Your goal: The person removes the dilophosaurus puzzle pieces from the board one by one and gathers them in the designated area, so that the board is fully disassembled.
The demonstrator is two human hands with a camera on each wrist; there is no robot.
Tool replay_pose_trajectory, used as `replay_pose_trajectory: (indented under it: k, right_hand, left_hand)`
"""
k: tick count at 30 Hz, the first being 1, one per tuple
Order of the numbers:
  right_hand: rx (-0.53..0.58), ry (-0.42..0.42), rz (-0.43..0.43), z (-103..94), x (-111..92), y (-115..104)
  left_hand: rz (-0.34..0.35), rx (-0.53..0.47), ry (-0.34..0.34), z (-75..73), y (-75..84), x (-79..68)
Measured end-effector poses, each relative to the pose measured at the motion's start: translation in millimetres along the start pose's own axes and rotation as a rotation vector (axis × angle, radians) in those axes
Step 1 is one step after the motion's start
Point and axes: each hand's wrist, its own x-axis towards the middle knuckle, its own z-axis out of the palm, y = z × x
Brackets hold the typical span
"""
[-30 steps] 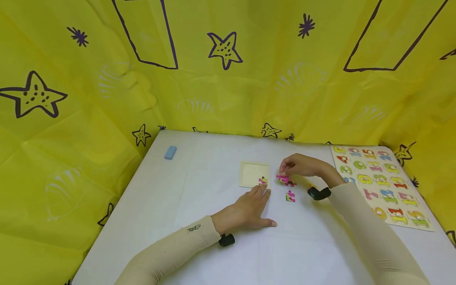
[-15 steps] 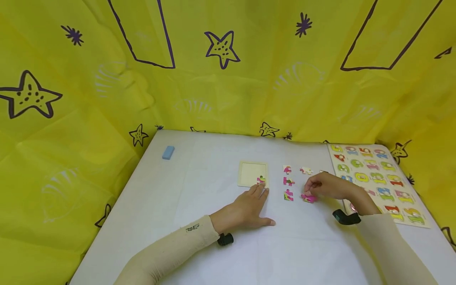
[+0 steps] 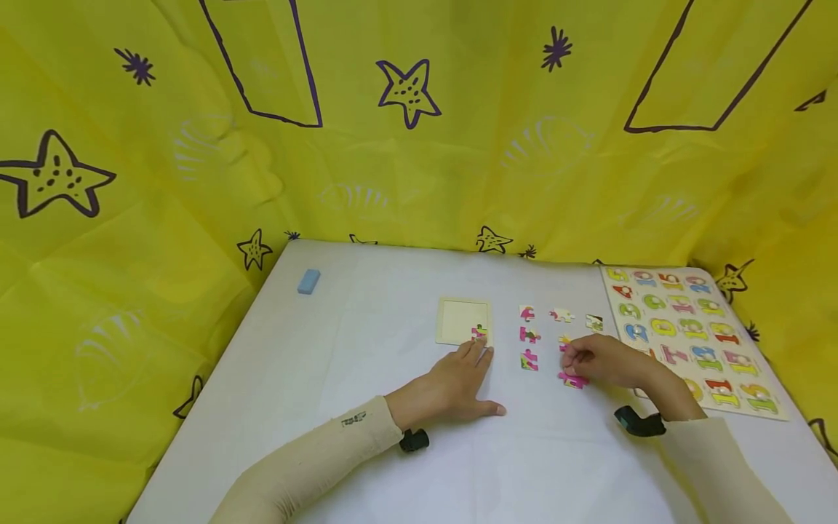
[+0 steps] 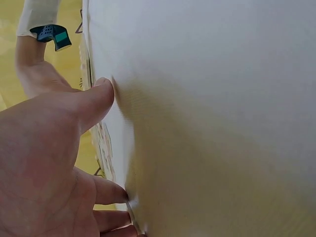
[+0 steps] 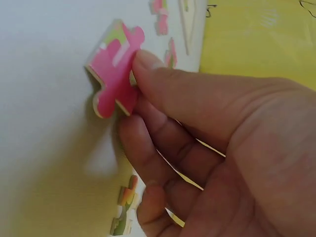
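Observation:
My right hand pinches a pink jigsaw piece between thumb and fingers, close over the table right of the loose pieces. My left hand lies with fingers spread, its fingertips at the near edge of a small square wooden puzzle frame. A pink and green jigsaw piece sits in that frame's lower right corner. Several loose pieces lie in rows between the frame and the right hand, among them a pink one and a white-and-pink one. One more piece is partly hidden behind the right fingers.
A number board with coloured numerals lies along the table's right side. A small blue block sits at the far left. Yellow patterned cloth hangs behind and beside the white table.
My right hand has moved right and toward me with the pink piece, away from the loose pieces beside the frame, uncovering them. My left hand has stayed at the frame.

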Motion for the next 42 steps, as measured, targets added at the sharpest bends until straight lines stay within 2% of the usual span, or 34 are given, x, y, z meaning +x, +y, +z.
replay_pose_trajectory:
  k: [6,14,18,23,31,36,42]
  right_hand:
    - [-0.090,0.078,0.016,7.6,-2,-2]
    - [-0.144,0.084,-0.003,6.9,7,-16]
    - [-0.184,0.115,-0.017,9.0,21,-30]
    - [-0.245,0.173,-0.047,18.3,49,-46]
    - [-0.351,0.196,-0.061,39.5,91,-68]
    - [-0.380,0.184,-0.057,49.8,107,-77]
    - [-0.336,0.171,-0.057,53.8,114,-83]
  left_hand:
    - [0.008,0.011,0.012,-0.5,0.3,0.6]
    - [0.001,0.003,0.002,-0.9,0.5,0.7]
    - [0.003,0.019,0.007,-1.4,0.5,0.1]
    - [0.007,0.036,0.014,-1.2,0.1,-0.7]
    - [0.031,0.020,0.015,-0.6,-3.2,-1.6]
    - [0.042,0.008,0.015,-1.5,-5.3,-3.0]
    - [0.045,-0.010,0.010,-1.7,-6.2,-4.8]
